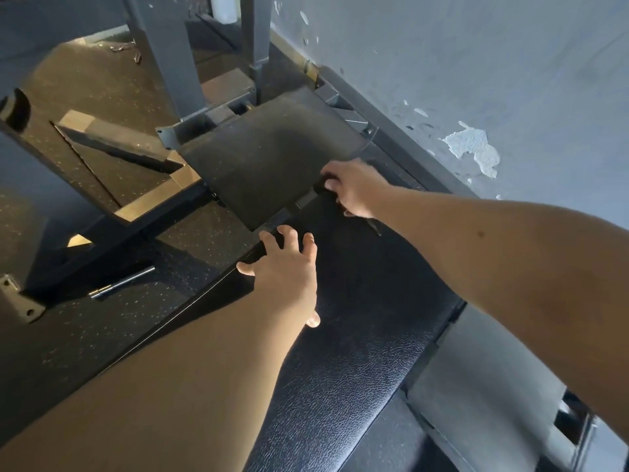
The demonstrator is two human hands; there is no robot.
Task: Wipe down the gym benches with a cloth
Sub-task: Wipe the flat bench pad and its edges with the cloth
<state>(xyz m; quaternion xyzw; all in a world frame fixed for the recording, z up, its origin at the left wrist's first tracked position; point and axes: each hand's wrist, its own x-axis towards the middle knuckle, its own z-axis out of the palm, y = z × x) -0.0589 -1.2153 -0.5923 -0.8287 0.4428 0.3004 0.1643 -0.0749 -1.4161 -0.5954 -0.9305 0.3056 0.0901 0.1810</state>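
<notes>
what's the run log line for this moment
left hand: fingers spread on back pad left edge | right hand: grips pad's far end | cloth: not visible

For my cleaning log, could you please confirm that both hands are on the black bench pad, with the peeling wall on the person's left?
Not quite: the head view shows the peeling wall on the person's right, not the left. The rest holds: the left hand and the right hand are both on the black bench pad.
</notes>
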